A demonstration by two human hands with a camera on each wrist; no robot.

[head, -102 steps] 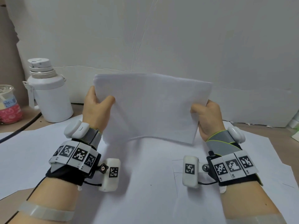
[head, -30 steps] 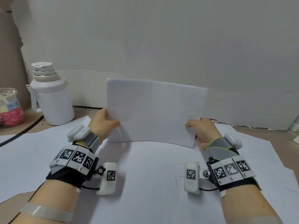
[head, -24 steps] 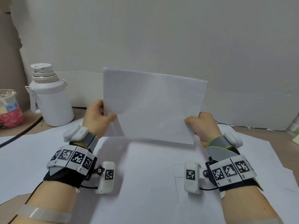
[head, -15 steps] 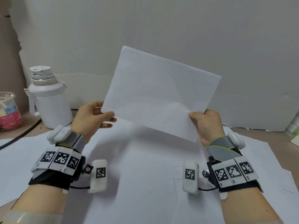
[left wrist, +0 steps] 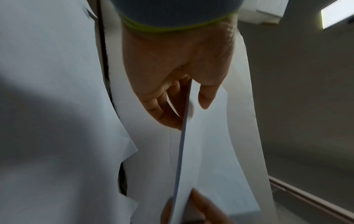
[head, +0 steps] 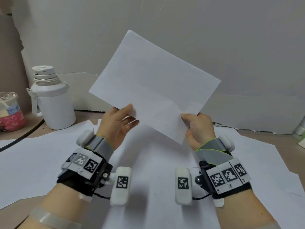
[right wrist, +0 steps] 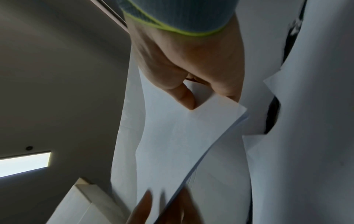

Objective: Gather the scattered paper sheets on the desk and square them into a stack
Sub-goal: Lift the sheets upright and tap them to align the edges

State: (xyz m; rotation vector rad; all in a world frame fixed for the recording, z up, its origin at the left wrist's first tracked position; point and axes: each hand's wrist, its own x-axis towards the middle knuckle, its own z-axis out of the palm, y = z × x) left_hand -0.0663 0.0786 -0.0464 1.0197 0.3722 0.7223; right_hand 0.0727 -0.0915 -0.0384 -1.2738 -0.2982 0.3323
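Observation:
A stack of white paper sheets point(head: 155, 83) hangs in the air above the desk, tilted with its left end high and one corner pointing down. My right hand point(head: 198, 128) grips the stack at its lower right corner, thumb on the front. My left hand point(head: 118, 123) pinches the lower long edge, thumb in front and fingers behind. The left wrist view shows the stack's edge point(left wrist: 181, 151) running between thumb and fingers of the left hand point(left wrist: 172, 68). In the right wrist view the right hand point(right wrist: 191, 60) holds the stack's corner point(right wrist: 182, 144).
Large white sheets point(head: 33, 162) cover the desk under my hands. A white bottle point(head: 51, 100) and a pink cup point(head: 9, 111) stand at the back left, with a black cable point(head: 21, 139) beside them. A white board point(head: 214, 38) rises behind.
The stack stood on its long edge on the desk; it has been lifted and turned clockwise. My left hand left the left edge and now holds the lower edge.

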